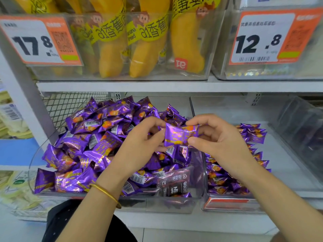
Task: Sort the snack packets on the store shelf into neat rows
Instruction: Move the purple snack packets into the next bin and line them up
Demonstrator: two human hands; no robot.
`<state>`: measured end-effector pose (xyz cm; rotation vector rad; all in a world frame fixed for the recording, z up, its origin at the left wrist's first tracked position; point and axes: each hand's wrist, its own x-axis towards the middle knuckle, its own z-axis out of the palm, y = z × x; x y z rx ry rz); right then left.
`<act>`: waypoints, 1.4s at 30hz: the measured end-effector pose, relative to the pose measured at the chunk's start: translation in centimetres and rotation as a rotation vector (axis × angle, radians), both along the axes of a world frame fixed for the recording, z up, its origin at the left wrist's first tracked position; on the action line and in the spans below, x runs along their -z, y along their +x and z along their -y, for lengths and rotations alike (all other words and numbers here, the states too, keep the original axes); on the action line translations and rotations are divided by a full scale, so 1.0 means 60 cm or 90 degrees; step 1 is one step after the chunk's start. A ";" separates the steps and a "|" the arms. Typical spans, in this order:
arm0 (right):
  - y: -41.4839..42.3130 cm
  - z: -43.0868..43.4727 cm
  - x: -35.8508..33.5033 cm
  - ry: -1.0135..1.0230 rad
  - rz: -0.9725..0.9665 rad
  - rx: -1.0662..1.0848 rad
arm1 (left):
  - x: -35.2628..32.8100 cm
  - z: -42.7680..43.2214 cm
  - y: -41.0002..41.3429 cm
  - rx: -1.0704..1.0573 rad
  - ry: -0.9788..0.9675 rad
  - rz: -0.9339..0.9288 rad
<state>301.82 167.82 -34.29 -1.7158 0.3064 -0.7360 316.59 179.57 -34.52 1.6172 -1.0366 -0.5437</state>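
A white metal shelf (174,86) spans the view. On its upper tier stand clear, hard plastic upper bins (208,49), cut off at the top, holding long yellow banana-bread packs (111,55) in glossy film. Two orange-and-white price tags (35,41) hang on the fronts; the small print is too blurred to read.

Below, a clear left bin (157,205) with rounded corners holds a heap (83,145) of small pillow-shaped packets in crinkled, shiny purple foil with crimped ends, lying at every angle. A wire mesh (66,105) stands behind it. Just beside it, a clear right bin (288,163) holds a row (251,135) of the same packets lined up along its left side, partly hidden by the right forearm.

The left hand (139,142) and right hand (220,142) meet above the heap, near the wall between the two bins. Together they pinch one purple packet (180,135), face up and level: the left hand's curled fingers and thumb grip its left edge, the right thumb and forefinger its right edge. The packet sits between the hands, clear of the heap.

A dark packet (173,184) lies at the left bin's front. A thin gold bangle (104,191) circles the left wrist.
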 end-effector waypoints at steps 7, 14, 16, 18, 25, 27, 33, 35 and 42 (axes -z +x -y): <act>0.001 0.001 -0.008 -0.041 -0.004 0.004 | -0.014 -0.002 -0.015 0.079 -0.071 -0.283; -0.006 0.005 -0.009 -0.137 -0.077 0.023 | -0.015 0.000 -0.020 0.069 -0.069 -0.100; -0.006 0.006 -0.012 -0.158 -0.104 -0.004 | -0.019 0.000 -0.024 0.098 -0.095 -0.111; -0.003 0.005 -0.012 -0.127 -0.095 -0.005 | -0.018 0.002 -0.027 0.106 -0.110 -0.099; -0.009 0.023 -0.009 -0.014 -0.044 0.100 | 0.025 0.005 0.021 -0.046 0.064 0.516; -0.010 0.024 -0.007 -0.015 -0.051 0.095 | 0.035 0.008 0.022 -0.029 0.181 0.596; -0.013 0.027 -0.001 -0.016 -0.074 0.082 | 0.041 0.019 0.026 -0.067 0.166 0.605; -0.017 0.029 -0.002 0.000 -0.076 0.073 | 0.033 0.017 0.023 -0.085 0.108 0.484; -0.028 0.026 -0.013 0.024 -0.060 -0.095 | -0.009 0.007 -0.008 -0.067 -0.021 0.182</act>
